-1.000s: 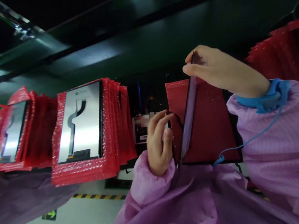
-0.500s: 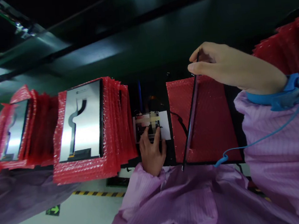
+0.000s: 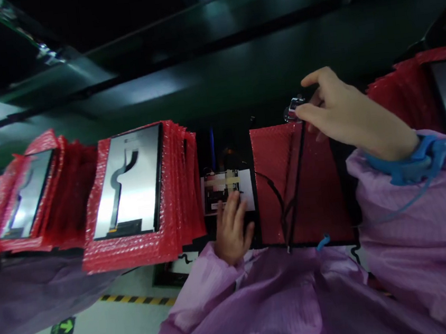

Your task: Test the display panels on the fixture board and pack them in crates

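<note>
My left hand (image 3: 233, 229) has its fingers apart, their tips at the lower edge of a small electronic assembly (image 3: 220, 183) with pale tape across it, on a white sheet (image 3: 246, 186). My right hand (image 3: 325, 100) pinches the top end of a thin dark panel (image 3: 298, 191), seen nearly edge-on and tilted over a red bubble-wrap pouch (image 3: 323, 193). A small shiny metal part (image 3: 293, 109) shows beside my right thumb. A dark flex cable (image 3: 275, 188) hangs left of the panel.
Red bubble-wrap pouches (image 3: 136, 250) are stacked at the left with a silver display panel (image 3: 129, 182) on top. Another such stack (image 3: 27, 195) stands farther left, near a person's purple sleeve (image 3: 41, 297). More red pouches (image 3: 397, 79) are at the right.
My left hand has drawn back a little from the small assembly. My right hand has shifted slightly right and down, the panel is more upright, and the metal part has come into view.
</note>
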{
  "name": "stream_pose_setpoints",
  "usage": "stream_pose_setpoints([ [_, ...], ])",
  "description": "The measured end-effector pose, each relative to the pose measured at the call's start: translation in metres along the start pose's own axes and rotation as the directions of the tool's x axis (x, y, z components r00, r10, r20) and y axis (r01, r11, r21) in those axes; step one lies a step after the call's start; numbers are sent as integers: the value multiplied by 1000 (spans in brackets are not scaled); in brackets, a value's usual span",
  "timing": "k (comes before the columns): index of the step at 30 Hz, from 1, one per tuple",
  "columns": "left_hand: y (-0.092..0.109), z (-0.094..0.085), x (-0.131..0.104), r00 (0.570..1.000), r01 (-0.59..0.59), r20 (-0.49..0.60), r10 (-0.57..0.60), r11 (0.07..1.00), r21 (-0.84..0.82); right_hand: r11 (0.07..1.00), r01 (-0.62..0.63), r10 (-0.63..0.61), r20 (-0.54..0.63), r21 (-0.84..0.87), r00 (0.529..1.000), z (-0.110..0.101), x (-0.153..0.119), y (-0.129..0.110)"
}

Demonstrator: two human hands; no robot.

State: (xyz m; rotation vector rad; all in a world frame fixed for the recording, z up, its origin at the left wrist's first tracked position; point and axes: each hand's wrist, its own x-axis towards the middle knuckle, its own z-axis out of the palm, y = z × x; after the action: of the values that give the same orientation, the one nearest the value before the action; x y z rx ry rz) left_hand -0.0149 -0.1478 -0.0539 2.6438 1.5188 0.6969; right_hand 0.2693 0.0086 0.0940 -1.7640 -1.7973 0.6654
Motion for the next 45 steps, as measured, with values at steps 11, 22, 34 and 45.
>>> stream_pose_setpoints([
  [11,11,-1,5,971,-143,177,158,985,-95,946,-270,256,97,181,962,-36,-29,14],
  [22,10,0,2,988,-8,150,46,969,-248,941,-270,228,206,206,952,46,3,68],
  [34,-38,-30,98,990,-131,22,137,977,-169,992,114,-90,331,-53,939,104,-40,0],
  [45,-69,-25,147,983,-111,91,157,918,-380,909,353,-301,237,-221,924,111,-61,-12],
])
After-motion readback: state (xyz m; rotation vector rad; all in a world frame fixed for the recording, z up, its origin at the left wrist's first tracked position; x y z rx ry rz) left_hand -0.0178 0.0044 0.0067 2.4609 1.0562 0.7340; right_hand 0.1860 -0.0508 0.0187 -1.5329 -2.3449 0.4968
